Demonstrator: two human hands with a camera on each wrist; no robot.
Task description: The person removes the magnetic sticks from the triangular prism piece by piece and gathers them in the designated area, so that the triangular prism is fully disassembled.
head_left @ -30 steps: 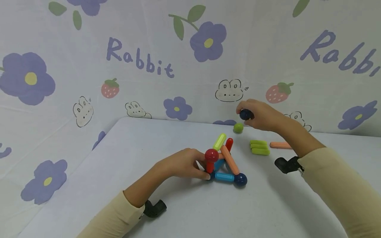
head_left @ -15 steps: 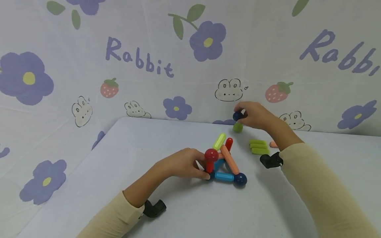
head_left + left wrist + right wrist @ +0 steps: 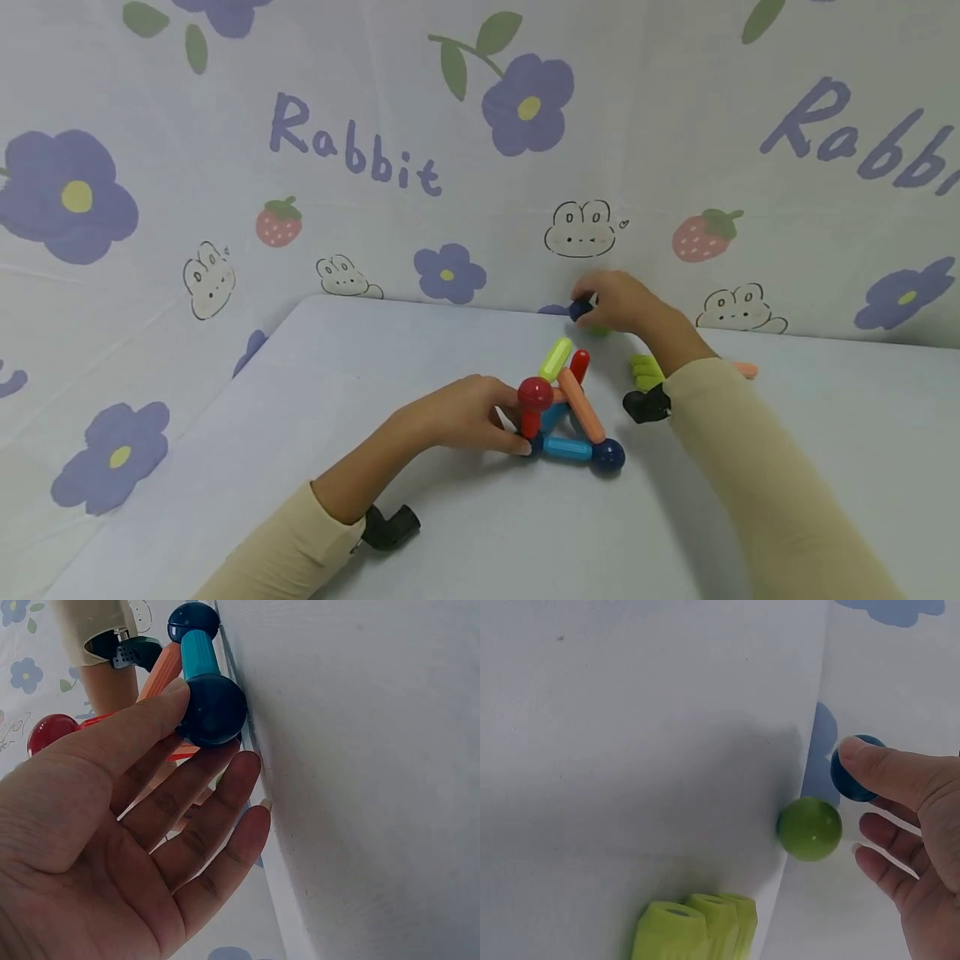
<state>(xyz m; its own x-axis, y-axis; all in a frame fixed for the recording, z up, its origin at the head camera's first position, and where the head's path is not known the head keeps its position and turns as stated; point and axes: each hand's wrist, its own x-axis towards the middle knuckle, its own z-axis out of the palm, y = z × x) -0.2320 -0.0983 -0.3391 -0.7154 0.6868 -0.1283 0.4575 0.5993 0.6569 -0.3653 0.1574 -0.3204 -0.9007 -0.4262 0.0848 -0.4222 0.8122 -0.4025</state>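
My left hand [image 3: 465, 412] pinches a dark blue ball [image 3: 215, 710] at the near left corner of a structure of coloured rods and balls. From that corner a red rod [image 3: 530, 422] rises to a red ball [image 3: 536, 393], and a light blue rod [image 3: 567, 449] runs to another dark blue ball [image 3: 608, 457]. An orange rod [image 3: 581, 406] slants up from there, near a tilted yellow-green rod [image 3: 556, 360]. At the table's back edge my right hand [image 3: 618, 302] holds a loose dark blue ball [image 3: 859, 769] between thumb and fingers. Right by it is a green ball [image 3: 810, 829].
Several yellow-green rods [image 3: 671, 930] lie side by side at the back right, partly hidden by the right wrist in the head view. Beyond the right forearm shows an orange rod [image 3: 745, 369]. A printed cloth [image 3: 480, 167] hangs behind the white table [image 3: 360, 350].
My right hand has moved left and down with the dark blue ball, from above the green ball to beside it at the table's back edge. The left hand stays on the structure.
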